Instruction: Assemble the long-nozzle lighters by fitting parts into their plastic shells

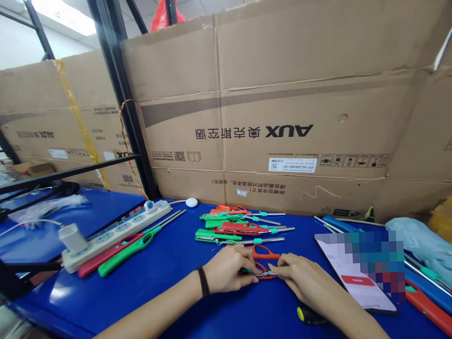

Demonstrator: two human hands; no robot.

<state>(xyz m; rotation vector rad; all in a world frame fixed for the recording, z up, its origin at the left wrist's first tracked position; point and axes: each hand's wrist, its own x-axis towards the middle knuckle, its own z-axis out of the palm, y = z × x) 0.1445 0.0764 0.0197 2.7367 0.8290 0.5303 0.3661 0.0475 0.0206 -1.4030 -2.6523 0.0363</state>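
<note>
My left hand, with a dark band at the wrist, has its fingers closed on the left end of a red stick lighter low over the blue table. Thin pale wire or metal shows along the lighter's opened body. At its right end my right hand pinches with thumb and forefinger; the exact part between the fingertips is hidden. Just behind the hands lies an orange-red lighter, partly covered by my left hand. Farther back, several green lighters and red lighters lie in a row, some with inner parts showing.
A screwdriver with a yellow-tipped handle lies under my right forearm. To the right are a tablet, partly pixelated, more lighters and a blue plastic bag. At left stands a power strip; a cardboard wall closes off the back.
</note>
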